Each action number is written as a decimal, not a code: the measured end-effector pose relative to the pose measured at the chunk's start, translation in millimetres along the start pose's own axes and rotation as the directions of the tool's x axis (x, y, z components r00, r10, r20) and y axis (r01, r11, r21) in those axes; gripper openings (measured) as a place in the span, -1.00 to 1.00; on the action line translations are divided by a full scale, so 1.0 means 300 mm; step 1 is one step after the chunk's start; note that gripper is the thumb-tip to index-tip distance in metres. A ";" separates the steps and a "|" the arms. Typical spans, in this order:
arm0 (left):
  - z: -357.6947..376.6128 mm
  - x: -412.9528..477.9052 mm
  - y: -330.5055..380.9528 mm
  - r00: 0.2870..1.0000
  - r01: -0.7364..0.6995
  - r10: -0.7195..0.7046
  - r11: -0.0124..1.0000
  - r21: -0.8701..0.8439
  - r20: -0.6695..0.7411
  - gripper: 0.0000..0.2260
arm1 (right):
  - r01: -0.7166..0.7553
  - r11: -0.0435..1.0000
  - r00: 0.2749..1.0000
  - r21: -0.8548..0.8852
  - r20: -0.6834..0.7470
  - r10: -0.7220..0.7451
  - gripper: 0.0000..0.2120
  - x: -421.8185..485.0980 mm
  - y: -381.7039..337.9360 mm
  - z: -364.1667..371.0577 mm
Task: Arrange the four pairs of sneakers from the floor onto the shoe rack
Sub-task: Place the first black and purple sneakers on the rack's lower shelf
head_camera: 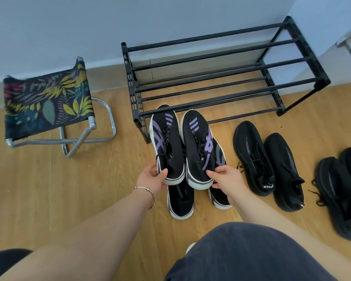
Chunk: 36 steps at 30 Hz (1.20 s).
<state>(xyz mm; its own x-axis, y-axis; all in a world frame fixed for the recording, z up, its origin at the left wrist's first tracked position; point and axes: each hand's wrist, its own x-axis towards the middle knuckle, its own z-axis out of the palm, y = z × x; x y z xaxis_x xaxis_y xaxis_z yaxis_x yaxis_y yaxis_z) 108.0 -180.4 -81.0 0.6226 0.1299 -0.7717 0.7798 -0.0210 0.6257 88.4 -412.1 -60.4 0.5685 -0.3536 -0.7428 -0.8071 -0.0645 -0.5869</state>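
Note:
My left hand (pixel 153 179) grips the heel of one black sneaker with purple stripes (pixel 167 142). My right hand (pixel 224 177) grips the heel of its partner (pixel 199 147). Both shoes are lifted side by side, toes pointing at the black shoe rack (pixel 221 78), whose bars carry no shoes. Under them a second black-and-purple pair lies on the floor, one shoe (pixel 180 201) below my left hand and the other (pixel 219 197) partly hidden by my right wrist. An all-black pair (pixel 268 165) lies to the right, and another black pair (pixel 343 189) sits at the right edge.
A folding stool (pixel 48 106) with leaf-print fabric and a chrome frame stands left of the rack. The rack stands against a pale wall, near a corner on its right. The floor is light wood. My knee in dark shorts (pixel 251 254) fills the lower middle.

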 end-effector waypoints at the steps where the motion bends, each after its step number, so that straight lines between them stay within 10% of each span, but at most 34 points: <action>1: 0.005 0.008 0.021 1.000 -0.004 0.004 1.000 0.001 0.006 -0.56 | 0.004 1.000 1.000 0.009 -0.003 -0.003 -0.69 0.010 -0.014 -0.004; 19: 0.007 0.137 0.169 0.996 0.013 -0.029 0.985 0.172 0.090 -0.30 | 0.121 0.993 0.982 -0.007 0.147 -0.118 -0.58 0.216 -0.127 -0.027; 36: 0.065 0.196 0.213 0.989 -0.056 0.085 0.972 0.227 -0.121 -0.36 | 0.224 0.971 0.963 0.085 0.131 -0.234 -0.39 0.238 -0.183 0.072</action>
<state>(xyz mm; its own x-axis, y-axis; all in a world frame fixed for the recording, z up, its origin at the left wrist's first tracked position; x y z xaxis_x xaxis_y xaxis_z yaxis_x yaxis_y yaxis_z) 195.7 -193.4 -88.5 0.6744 0.2468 -0.6959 0.7380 -0.2528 0.6256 176.7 -413.6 -88.3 0.7574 -0.2034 -0.6204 -0.6424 -0.0624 -0.7638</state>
